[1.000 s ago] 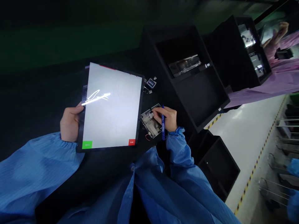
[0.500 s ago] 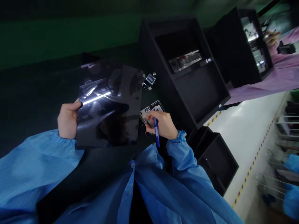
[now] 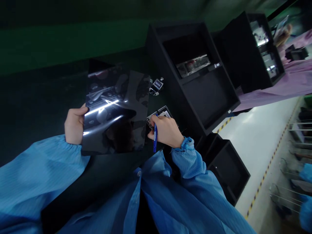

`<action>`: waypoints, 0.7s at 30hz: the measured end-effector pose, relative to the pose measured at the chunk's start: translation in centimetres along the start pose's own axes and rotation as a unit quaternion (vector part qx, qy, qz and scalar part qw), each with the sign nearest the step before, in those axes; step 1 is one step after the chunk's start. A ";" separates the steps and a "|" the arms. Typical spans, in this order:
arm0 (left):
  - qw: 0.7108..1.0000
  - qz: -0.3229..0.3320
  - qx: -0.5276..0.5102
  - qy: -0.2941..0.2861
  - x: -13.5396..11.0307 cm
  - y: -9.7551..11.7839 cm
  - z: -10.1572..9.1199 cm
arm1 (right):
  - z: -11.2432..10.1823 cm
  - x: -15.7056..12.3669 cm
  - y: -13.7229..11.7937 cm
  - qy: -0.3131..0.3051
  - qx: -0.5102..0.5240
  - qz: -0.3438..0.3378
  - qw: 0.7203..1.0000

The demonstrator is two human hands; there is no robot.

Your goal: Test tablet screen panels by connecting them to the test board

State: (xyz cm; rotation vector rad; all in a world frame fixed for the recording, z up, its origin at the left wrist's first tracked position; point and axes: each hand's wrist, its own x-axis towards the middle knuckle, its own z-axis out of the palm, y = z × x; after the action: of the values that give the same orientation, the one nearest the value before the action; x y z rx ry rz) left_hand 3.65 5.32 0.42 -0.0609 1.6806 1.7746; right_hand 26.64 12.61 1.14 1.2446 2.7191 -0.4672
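A dark, glossy flat panel (image 3: 117, 130) with a wrinkled clear film over it reflects bright streaks of light. My left hand (image 3: 75, 125) grips its left edge, thumb on the front face. A blue pen (image 3: 155, 138) is pinched in the fingers of my right hand (image 3: 168, 130), beside the panel's right edge. Partly covered by that hand lies a circuit board with a white label (image 3: 165, 112). Just above it sits a small metal counter (image 3: 157, 84) with a digit display.
To the right stands a black compartmented box (image 3: 204, 94) with a film-wrapped item (image 3: 193, 65) in its upper part. A smaller black bin (image 3: 229, 169) is below it. Further right, a person in pink sleeves (image 3: 273, 83) works by another black box (image 3: 258, 48).
My right hand has shifted slightly left, and the pen now stands more upright, nearer the panel. The panel and my left hand have moved a little to the right, with its reflections changed.
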 end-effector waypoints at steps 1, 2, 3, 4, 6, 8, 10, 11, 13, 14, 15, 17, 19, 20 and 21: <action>1.000 -0.002 -0.011 -0.009 0.2 -0.2 -0.1 | -0.2 0.1 0.1 -0.009 0.001 -0.007 1.000; 0.999 -0.006 -0.024 -0.020 0.3 -0.3 -0.2 | -0.4 0.2 0.3 -0.019 0.002 -0.015 1.000; 0.999 -0.011 -0.039 -0.026 0.4 -0.4 -0.2 | -0.5 0.3 0.4 -0.028 0.003 -0.022 0.999; 0.998 -0.014 -0.050 -0.028 0.5 -0.5 -0.2 | -0.7 0.4 0.5 -0.034 0.001 -0.029 0.999; 0.998 -0.017 -0.052 -0.023 0.5 -0.6 -0.1 | -0.8 0.4 0.5 -0.034 -0.010 -0.037 0.999; 0.998 -0.029 -0.047 -0.010 0.3 -0.4 0.0 | -0.8 0.4 0.3 -0.030 -0.028 -0.039 0.998; 0.997 -0.050 -0.054 -0.019 0.0 -0.1 0.2 | -0.6 0.3 0.1 -0.028 -0.041 -0.036 0.998; 0.996 -0.059 -0.062 -0.029 -0.1 0.1 0.3 | -0.6 0.2 0.1 -0.027 -0.044 -0.035 0.998; 0.993 -0.077 -0.079 -0.049 -0.3 0.4 0.5 | -0.5 0.2 0.3 -0.021 -0.036 -0.045 0.998; 0.991 -0.085 -0.084 -0.055 -0.4 0.5 0.6 | -0.5 0.2 0.6 -0.021 -0.017 -0.060 0.998; 0.990 -0.092 -0.088 -0.058 -0.4 0.5 0.6 | -0.5 0.3 1.0 -0.016 0.017 -0.076 0.997; 0.988 -0.101 -0.095 -0.065 -0.1 0.4 0.5 | -0.7 0.9 1.9 0.051 0.105 -0.086 0.989; 0.988 -0.111 -0.084 -0.074 0.3 0.2 0.3 | -1.0 1.9 2.9 0.185 0.170 -0.070 0.965; 0.988 -0.119 -0.069 -0.076 0.5 0.1 0.1 | -1.1 2.6 3.4 0.251 0.178 -0.063 0.949; 0.988 -0.127 -0.051 -0.074 0.8 -0.1 -0.1 | -1.2 3.4 3.7 0.297 0.172 -0.065 0.937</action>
State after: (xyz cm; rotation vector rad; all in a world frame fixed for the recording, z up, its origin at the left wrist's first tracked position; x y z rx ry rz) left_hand 3.00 5.57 -0.02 -0.1761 1.4090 1.6292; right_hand 27.30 17.71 0.61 1.4920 3.3532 -0.7055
